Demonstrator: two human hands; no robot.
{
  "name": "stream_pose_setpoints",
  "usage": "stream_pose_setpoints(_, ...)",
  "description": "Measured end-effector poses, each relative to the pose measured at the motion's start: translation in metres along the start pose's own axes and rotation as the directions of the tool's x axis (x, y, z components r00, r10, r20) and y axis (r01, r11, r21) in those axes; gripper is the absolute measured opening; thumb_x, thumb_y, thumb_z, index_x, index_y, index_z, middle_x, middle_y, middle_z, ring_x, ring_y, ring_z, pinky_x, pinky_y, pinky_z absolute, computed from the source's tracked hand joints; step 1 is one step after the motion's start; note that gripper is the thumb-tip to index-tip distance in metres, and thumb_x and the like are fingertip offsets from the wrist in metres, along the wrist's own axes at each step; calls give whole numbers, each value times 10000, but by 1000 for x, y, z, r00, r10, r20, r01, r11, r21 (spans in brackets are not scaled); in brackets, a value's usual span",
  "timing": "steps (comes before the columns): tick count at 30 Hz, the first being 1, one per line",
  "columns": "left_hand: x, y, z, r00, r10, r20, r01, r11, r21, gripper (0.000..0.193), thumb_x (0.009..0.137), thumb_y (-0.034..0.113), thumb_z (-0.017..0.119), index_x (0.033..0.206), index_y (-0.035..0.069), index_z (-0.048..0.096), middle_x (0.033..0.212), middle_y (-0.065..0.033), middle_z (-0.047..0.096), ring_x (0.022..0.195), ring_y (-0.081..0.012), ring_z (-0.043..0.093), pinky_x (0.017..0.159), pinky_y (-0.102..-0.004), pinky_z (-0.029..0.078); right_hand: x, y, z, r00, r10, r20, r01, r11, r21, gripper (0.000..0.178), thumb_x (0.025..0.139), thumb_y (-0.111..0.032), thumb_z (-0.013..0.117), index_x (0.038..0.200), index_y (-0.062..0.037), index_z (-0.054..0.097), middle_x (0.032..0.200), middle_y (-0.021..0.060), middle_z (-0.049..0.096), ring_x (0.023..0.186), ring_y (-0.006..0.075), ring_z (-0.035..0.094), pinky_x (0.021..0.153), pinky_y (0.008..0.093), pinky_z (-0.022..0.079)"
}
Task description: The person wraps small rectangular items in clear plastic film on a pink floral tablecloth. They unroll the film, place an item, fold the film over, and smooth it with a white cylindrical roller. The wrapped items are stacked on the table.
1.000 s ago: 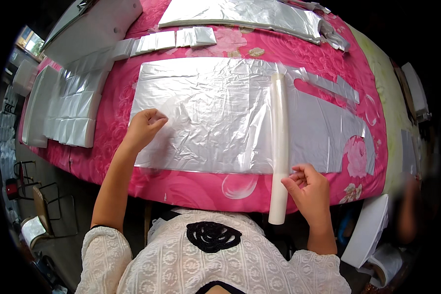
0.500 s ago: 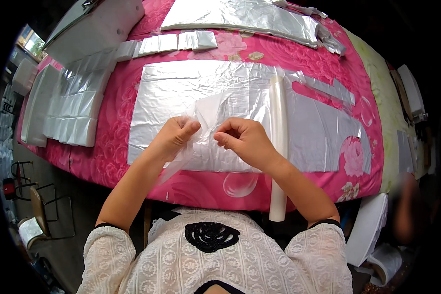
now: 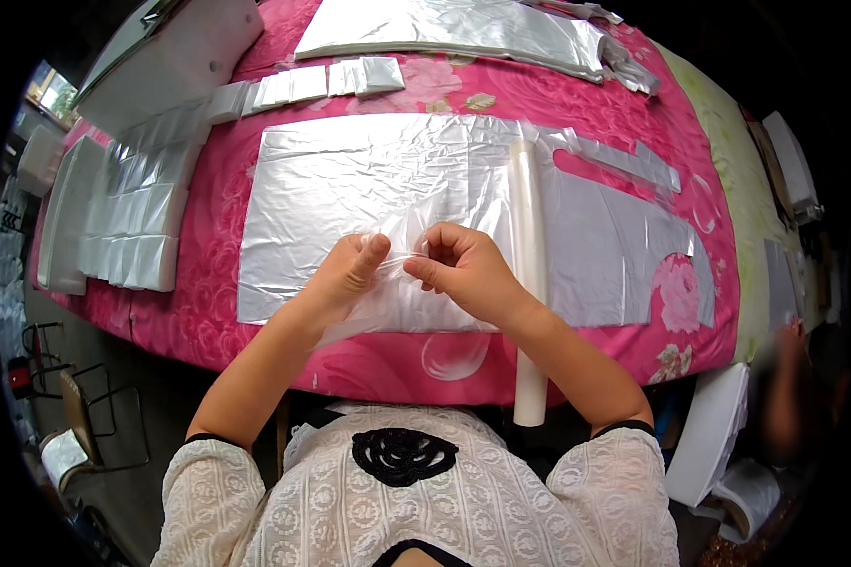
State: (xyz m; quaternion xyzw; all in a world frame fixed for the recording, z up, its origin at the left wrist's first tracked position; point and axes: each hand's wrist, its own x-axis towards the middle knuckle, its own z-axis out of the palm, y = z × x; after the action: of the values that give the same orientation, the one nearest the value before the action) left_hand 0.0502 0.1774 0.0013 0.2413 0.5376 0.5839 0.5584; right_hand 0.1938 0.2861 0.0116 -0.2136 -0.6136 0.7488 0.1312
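Fingers are pinching on both sides: left hand (image 3: 342, 274) and right hand (image 3: 471, 274) are gripping clear film (image 3: 395, 281) between them, above the silver sheet (image 3: 340, 180) near its 6 o'clock edge. White roll (image 3: 529, 227) is lying close at 3, its 6 o'clock end overhanging the pink cloth (image 3: 208, 260). Flat silver is leaving room 10 to 12. Film is trailing toward 7, long axis running 1–7.

No text, label, brand, number or sign can be read on the clear film (image 3: 402, 304), the silver sheet (image 3: 326, 180), the roll (image 3: 529, 227), the packets (image 3: 142, 203), the box (image 3: 175, 71) or the pink cloth (image 3: 208, 236); toward the dark rim, too little is shown for lettering to be made out.
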Motion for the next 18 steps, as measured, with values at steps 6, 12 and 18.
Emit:
stream_pose_setpoints(6,12,-1,-49,984,-96,-148,128,965,230,454,804,513,652,698,103,490,610,30,427,537,-68,367,479,-240,306,-25,-1,-70,992,-34,-121,49,992,116,104,834,-101,667,824,-67,569,729,-8,579,617,63,530,563,212,444)
stream_pose_setpoints(12,10,13,-86,959,-117,-259,234,842,486,358,820,399,668,668,125,493,572,66,392,495,-39,317,440,-228,243,-94,-1,-221,925,82,-372,-123,989,-88,129,832,-156,675,829,-77,573,712,-14,562,600,75,517,558,209,433)
stream_pose_setpoints(18,21,27,-102,973,72,-217,147,529,836,336,769,282,716,648,51,505,572,41,436,516,-58,397,454,-250,312,-216,-2,-418,400,-237,-885,-380,836,-395,173,842,-163,643,946,-37,588,759,8,588,598,85,535,544,222,443)
